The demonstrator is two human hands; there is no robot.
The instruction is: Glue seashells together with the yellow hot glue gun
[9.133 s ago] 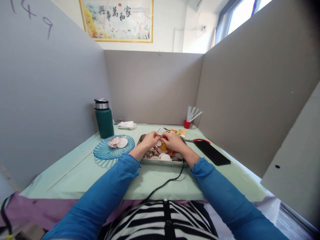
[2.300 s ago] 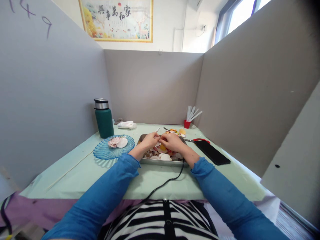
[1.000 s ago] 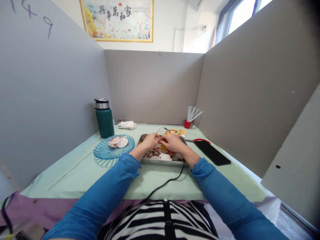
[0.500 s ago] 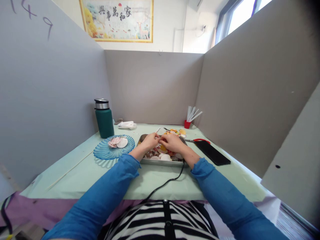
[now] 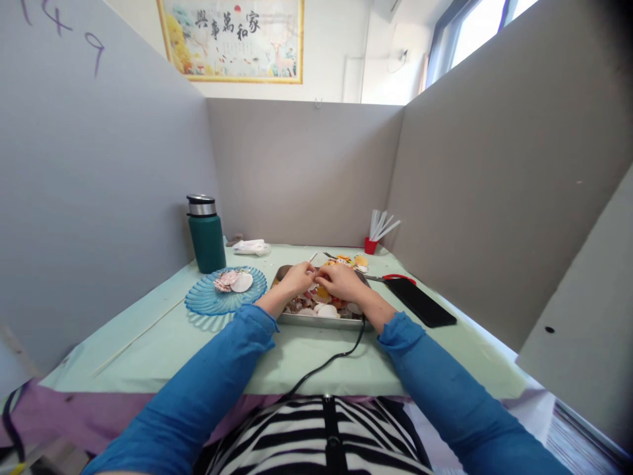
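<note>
Head view: grey partitions (image 5: 301, 171) enclose a green-covered table (image 5: 297, 349), with a metal tray (image 5: 321, 321) at its middle. Taken from the tray, a blue plate (image 5: 202, 297) sits at 9 o'clock, a bottle (image 5: 206, 241) stands upright at 10 and a black slab (image 5: 420, 303) lies at 3. The left hand (image 5: 297, 278) and right hand (image 5: 341, 280) meet above the tray, fingers curled, tips close together; how tightly they close, and on what, I cannot tell. A red cup (image 5: 370, 247) stands at 1 o'clock. Shells (image 5: 326, 310) lie in the tray, below the hands. One white stick (image 5: 313, 256) shows at 12, just beyond the left fingertips.
</note>
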